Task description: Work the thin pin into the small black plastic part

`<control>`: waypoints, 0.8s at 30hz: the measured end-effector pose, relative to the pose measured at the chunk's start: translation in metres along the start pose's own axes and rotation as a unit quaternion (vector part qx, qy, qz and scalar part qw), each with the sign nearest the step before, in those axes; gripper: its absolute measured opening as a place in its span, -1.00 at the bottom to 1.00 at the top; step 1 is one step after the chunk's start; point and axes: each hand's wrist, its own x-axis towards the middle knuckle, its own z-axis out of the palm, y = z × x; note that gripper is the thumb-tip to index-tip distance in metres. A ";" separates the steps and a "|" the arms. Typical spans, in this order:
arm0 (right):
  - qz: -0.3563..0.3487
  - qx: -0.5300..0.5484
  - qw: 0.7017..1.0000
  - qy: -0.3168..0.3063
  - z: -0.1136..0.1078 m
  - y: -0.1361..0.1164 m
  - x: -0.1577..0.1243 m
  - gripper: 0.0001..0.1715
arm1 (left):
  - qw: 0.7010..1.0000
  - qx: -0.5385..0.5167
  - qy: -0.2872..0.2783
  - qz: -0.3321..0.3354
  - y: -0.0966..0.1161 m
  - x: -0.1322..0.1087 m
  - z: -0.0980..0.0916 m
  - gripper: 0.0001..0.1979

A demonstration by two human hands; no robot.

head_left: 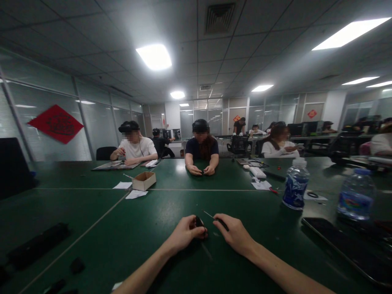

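My left hand [186,234] is closed around a small black part [199,222], most of it covered by the fingers. Opposite it, my right hand [234,232] grips a screwdriver by its dark handle [221,223]. The thin metal shaft [208,214] points up and left, its tip a little beyond the black part and apart from it. Both hands are low over the green table [147,253]. What exactly the black part is, I cannot make out.
A phone [343,245], a blue-labelled bottle [295,188] and a water bottle [357,196] stand or lie at right. Toward the left are a small cardboard box [143,181], papers [136,194] and dark pieces [39,245]. People sit across the table, one [201,147] directly opposite.
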 end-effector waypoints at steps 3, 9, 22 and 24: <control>-0.008 -0.006 0.999 -0.036 -0.002 -0.004 0.000 -0.73 | 0.998 -0.040 0.038 0.020 -0.003 0.001 -0.003 -0.72; -0.018 -0.028 0.997 -0.077 -0.004 -0.008 -0.001 -0.71 | 0.989 -0.107 0.097 0.035 -0.017 0.007 -0.011 -0.67; -0.034 -0.042 0.996 -0.068 0.001 -0.004 -0.002 -0.74 | 0.998 -0.023 0.049 0.044 -0.008 0.002 -0.009 -0.63; -0.035 -0.045 0.996 -0.068 0.000 -0.005 -0.002 -0.73 | 0.998 -0.003 0.038 0.043 -0.007 0.001 -0.008 -0.65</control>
